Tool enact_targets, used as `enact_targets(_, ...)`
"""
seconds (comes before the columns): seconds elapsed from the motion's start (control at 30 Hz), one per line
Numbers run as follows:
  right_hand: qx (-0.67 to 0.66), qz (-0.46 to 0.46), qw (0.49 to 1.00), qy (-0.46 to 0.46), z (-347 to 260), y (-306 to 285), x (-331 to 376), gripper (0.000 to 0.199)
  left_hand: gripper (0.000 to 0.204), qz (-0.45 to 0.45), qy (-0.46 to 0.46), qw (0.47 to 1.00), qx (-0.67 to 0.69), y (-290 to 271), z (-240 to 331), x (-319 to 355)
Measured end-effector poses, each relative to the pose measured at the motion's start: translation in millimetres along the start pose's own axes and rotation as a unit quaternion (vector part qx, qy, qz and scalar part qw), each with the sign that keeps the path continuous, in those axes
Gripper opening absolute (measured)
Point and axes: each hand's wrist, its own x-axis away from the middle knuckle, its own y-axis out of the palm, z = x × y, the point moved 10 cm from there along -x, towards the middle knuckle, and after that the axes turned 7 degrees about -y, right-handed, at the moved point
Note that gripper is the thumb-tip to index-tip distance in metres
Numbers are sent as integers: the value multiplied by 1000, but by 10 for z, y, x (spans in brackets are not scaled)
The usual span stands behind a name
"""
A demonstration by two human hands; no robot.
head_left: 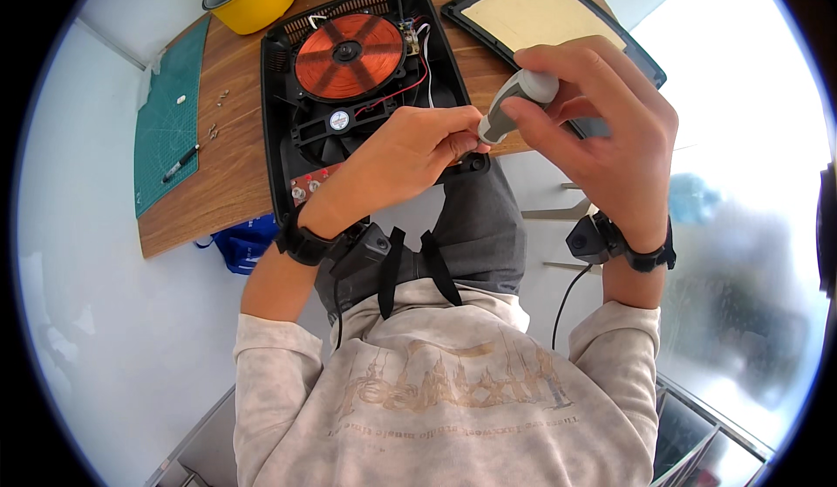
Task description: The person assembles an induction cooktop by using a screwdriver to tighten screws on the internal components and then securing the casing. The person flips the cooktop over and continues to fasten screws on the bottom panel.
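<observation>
A screwdriver (499,122) with a grey and white handle is in my right hand (602,125), thumb and fingers closed around its top end. My left hand (405,156) pinches at the lower end of the screwdriver, over the near right corner of an opened induction cooker's black housing (272,129). Those fingers hide the shaft, its tip and whatever else they grip. Inside the housing lie a round copper coil (324,58) and a cooling fan (338,121) with red wires. A reddish circuit board (301,189) shows partly behind my left wrist.
A black-framed panel (540,7) with a beige inner face lies at the right. On the left are a green cutting mat (170,112), a black pen (180,163) and several small screws (214,131). A yellow pot (253,7) stands behind; a blue bag (244,245) is below the table edge.
</observation>
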Motion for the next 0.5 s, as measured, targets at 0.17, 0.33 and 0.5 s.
enact_targets(0.17,1,-9,1000,-7,-20,22,4,30,12,-6,3,1000,-29,16,-5,6)
enact_targets(0.33,4,-1,1000,-7,-14,4,11,30,11,-5,-2,1000,-20,11,12,0)
enact_targets(0.5,0,-5,1000,-4,-20,16,-4,30,11,-3,-3,1000,-27,-4,10,6)
